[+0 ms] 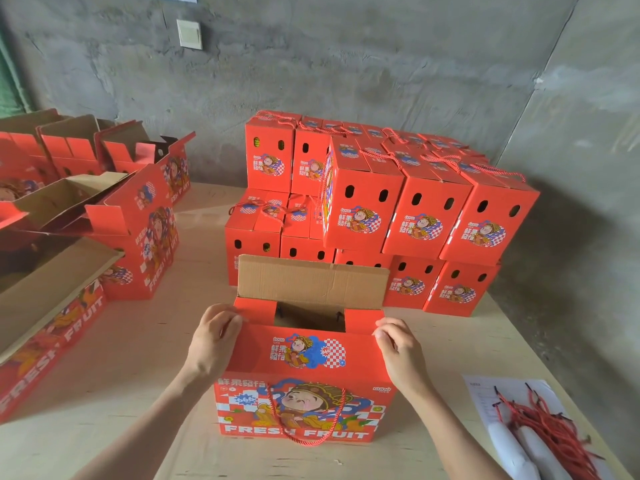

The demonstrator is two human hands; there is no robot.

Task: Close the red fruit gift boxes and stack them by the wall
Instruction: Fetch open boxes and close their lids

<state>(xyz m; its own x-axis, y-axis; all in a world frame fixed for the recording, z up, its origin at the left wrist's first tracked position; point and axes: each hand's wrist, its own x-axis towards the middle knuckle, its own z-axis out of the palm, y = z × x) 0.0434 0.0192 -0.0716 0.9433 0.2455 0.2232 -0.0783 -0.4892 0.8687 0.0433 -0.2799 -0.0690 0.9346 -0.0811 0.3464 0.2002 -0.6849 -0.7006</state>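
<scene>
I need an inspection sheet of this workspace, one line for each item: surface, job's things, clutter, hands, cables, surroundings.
Surface: pale wooden table.
Job's things: front box, far flap upright, top not closed; closed boxes stacked by the wall; open boxes at left.
Clutter: red cords on a paper sheet, at right.
Hands: left hand and right hand pinch the front box's top corners.
Cables: nothing seen.
Surroundings: grey concrete wall, switch plate.

Left hand [214,337] and right hand [398,344] pinch the near flap's corners on the open red box [304,396] — closed boxes [426,209] stacked behind
</scene>
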